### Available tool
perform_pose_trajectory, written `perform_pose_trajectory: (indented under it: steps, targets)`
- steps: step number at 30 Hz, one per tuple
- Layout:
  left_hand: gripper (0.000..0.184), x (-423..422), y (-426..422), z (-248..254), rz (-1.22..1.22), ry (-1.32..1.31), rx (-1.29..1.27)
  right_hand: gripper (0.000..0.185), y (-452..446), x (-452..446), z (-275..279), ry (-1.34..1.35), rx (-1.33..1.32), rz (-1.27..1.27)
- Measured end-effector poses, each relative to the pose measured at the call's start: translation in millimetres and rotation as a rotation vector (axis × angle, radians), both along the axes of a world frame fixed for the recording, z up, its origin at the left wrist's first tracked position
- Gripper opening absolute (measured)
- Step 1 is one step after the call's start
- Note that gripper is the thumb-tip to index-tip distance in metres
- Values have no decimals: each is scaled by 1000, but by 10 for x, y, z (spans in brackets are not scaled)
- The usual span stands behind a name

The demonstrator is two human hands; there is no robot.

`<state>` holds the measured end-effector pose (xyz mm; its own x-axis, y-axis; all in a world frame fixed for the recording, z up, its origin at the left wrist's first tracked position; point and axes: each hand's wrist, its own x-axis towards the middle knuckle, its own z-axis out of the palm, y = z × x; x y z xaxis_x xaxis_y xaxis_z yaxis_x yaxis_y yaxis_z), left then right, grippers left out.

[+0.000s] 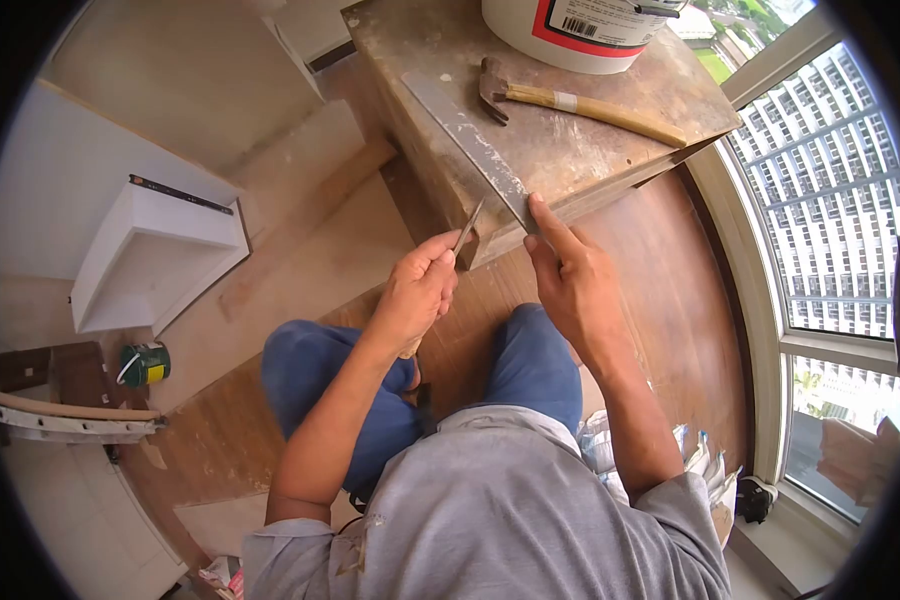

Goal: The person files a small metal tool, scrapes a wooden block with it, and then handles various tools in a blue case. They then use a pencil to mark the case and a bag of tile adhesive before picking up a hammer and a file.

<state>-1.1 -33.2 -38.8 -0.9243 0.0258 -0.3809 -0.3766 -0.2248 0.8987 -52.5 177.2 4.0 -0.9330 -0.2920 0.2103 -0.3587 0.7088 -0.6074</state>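
Note:
My left hand [418, 292] is closed around a narrow metal-bladed tool [469, 226], seen almost edge-on. What looks like its light wooden handle end shows below the fist; its exact kind is unclear. My right hand [573, 275] grips the near end of a long flat metal strip [467, 142], its index finger stretched along it. Pale smears mark the strip, which reaches across the corner of a worn wooden box [610, 105]. On the box lies a claw hammer [580, 101] with a taped wooden handle. The tool's tip is close to the strip; contact cannot be made out.
A white bucket [580, 45] with a red-edged label stands on the box. At left are a white open cabinet part [165, 262], a green pail [145, 364] and a ladder-like piece [75, 425]. Plastic bags [705, 465] lie at right, near the window [820, 190].

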Motion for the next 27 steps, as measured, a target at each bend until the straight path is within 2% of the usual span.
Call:
perform_pose_trajectory:
  steps: [2, 4, 7, 13, 16, 19, 21, 23, 27]
  targets:
    - [37, -8, 7, 8, -3, 7, -16, 46, 103, 109, -17, -48, -86, -4]
    - [37, 2, 18, -4, 16, -8, -13, 48, 300, 474, -13, -100, 27, -30]
    - [37, -21, 28, 36, 30, -34, -42, 49, 461, 878, -80, -179, 50, -20]
    - [37, 13, 47, -32, 53, 33, -49, 49, -43, 52, 34, -48, 109, 17]
    - [37, 3, 33, -52, 38, 36, -26, 48, -131, -169, 12, 35, 44, -4]
    - [37, -25, -8, -85, 32, 23, 5, 49, 96, 202, 117, -78, -19, 9]
    - [37, -4, -3, -63, 22, 2, 17, 48, 272, 577, -18, -99, 20, 6]
    - [36, -19, 6, 22, 5, -29, -76, 48, 395, 802, -120, -105, 53, 4]
    - [36, -14, -6, -31, 29, -20, -20, 49, 372, 727, -184, -111, 53, -20]
